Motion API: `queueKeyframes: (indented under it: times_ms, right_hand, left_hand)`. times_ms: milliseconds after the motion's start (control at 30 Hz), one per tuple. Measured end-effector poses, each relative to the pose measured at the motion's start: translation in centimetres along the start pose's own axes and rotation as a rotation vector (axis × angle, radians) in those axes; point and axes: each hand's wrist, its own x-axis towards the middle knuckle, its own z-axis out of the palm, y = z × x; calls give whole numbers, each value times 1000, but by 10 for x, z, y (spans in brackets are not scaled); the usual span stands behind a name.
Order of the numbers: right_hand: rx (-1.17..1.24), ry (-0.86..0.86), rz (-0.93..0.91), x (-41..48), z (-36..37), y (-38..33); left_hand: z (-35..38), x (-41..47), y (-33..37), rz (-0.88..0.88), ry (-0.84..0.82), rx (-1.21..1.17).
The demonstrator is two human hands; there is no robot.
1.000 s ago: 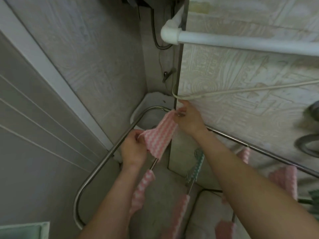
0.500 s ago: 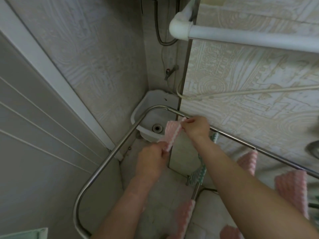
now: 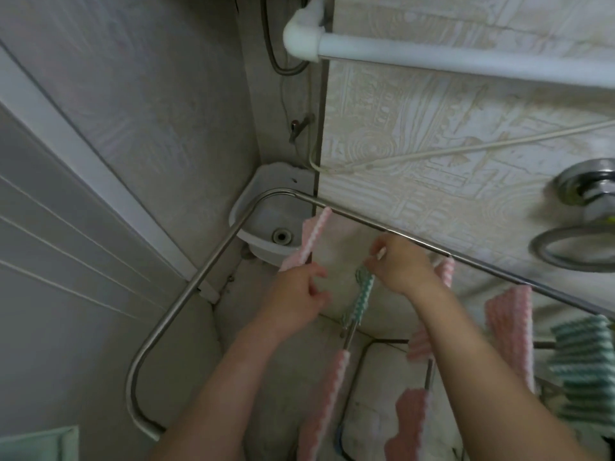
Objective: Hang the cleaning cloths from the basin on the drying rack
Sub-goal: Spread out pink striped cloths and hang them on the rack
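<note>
Left hand [image 3: 296, 294]: fingers loosely curled, set against the lower end of the pink cloth [image 3: 311, 238]; whether I pinch it, I cannot tell. Right hand [image 3: 401, 266]: fingertips drawn together just above the green cloth [image 3: 361, 296]; hold unclear. Pink cloth: draped over the drying rack [image 3: 213, 259] rail near its corner, long axis running down-left from rail to left hand. Nearer hand: left; I judge any straightening falls to it.
</note>
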Motion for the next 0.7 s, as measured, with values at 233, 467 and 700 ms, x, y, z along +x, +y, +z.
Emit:
queueKeyframes:
  times_ms: [233,467,700]
  right_hand:
    - [273,-17,85,-30,39,20]
    - [409,136,62,-52,56,27]
    - [438,234,5,-97,46,51]
  left_hand:
    - [40,-33,12,104,-283,212]
    - [42,-46,25,136,-249,72]
    - [48,-48,12,76,-67,-16]
